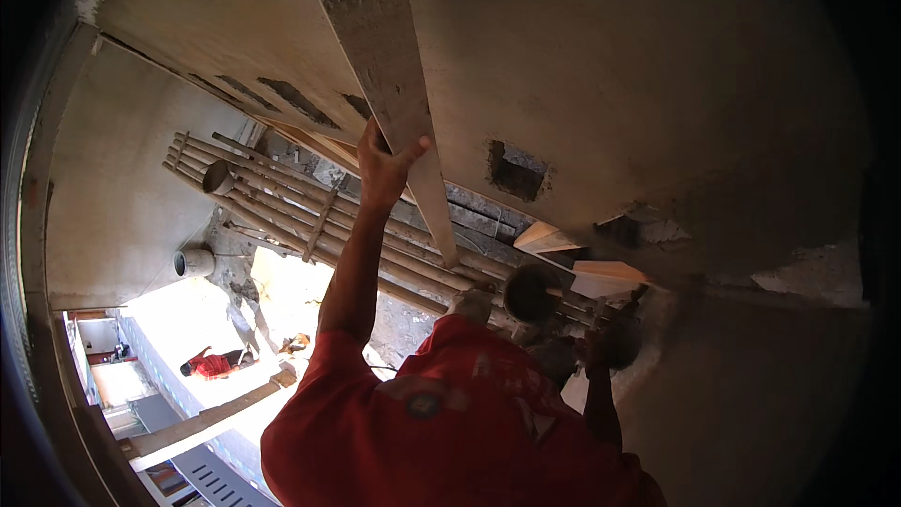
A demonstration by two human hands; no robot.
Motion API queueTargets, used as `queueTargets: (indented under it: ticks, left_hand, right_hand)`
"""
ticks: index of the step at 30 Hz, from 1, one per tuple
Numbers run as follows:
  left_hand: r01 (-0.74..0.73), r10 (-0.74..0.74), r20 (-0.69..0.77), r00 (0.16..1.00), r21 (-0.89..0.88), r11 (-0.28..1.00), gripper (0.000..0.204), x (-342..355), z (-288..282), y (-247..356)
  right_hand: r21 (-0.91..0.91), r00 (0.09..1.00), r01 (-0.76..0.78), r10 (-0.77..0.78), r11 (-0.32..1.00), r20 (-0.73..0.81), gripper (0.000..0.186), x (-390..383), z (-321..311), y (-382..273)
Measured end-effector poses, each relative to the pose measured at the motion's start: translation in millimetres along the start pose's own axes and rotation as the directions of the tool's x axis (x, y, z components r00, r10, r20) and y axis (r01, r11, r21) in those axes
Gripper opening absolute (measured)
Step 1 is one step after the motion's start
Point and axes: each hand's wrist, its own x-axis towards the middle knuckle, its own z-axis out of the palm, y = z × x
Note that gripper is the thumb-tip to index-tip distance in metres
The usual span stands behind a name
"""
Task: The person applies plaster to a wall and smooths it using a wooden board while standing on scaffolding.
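Observation:
My left hand (pixel 383 169) is raised in front of the plastered wall (pixel 657 84), closed round the edge of a long flat straightedge board (pixel 380 47). Its thumb lies over the face of the board. Mortar stains the board, which is tilted, wide at the top and narrowing in view toward the poles below. Low on the right, in shadow, my right hand (pixel 594 347) looks closed; what it grips is too dark to make out. Beside it is a dark round pan (pixel 621 343), and a dark bucket (pixel 531 293) stands between my hands.
A scaffold of lashed poles (pixel 310 225) runs below the wall, with a hanging bucket (pixel 219 176) and another bucket (pixel 194 263) beyond. The wall has a square recess (pixel 516 171) and slots. Far below, a person in red (pixel 214 364) is on the bright ground.

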Motion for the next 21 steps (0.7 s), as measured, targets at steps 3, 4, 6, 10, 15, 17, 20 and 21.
queueTargets:
  ticks: [3,4,6,10,15,17,20,21]
  left_hand:
    - [0.014,-0.020,-0.143,0.989,-0.045,0.999,0.064,-20,8,21]
    - [-0.046,0.030,-0.151,0.988,-0.099,0.994,0.062,-23,9,33]
    - [-0.152,0.110,-0.236,0.966,-0.169,0.974,0.066,-27,3,49]
    - [-0.347,0.272,-0.281,0.920,-0.269,0.898,0.070,-30,-14,87]
    - [-0.288,0.219,-0.409,0.886,-0.115,0.951,0.061,-35,-55,137]
    - [-0.285,0.249,-0.475,0.844,-0.003,0.959,0.068,-39,-53,162]
    - [-0.369,0.290,-0.485,0.825,-0.074,0.927,0.077,-48,-78,176]
    - [-0.398,0.334,-0.231,0.914,-0.342,0.852,0.074,-50,-97,178]
  right_hand:
    - [-0.136,0.987,0.082,-0.062,0.987,0.145,0.043,-28,103,-95]
    - [-0.162,0.968,0.131,-0.091,0.978,0.233,0.041,-28,123,-109]
    - [-0.274,0.952,0.094,-0.006,0.957,0.306,0.032,-22,164,-127]
    - [-0.313,0.902,-0.015,0.148,0.950,0.405,0.030,4,218,-98]
    - [-0.193,0.815,-0.342,0.393,0.920,0.425,0.062,5,282,-67]
    - [0.083,0.815,-0.500,0.436,0.862,0.380,0.075,-1,299,-67]
    - [0.478,0.792,-0.610,0.460,0.632,0.401,0.088,-3,313,-93]
    - [0.591,0.782,-0.621,0.459,0.514,0.423,0.091,-4,313,-102]
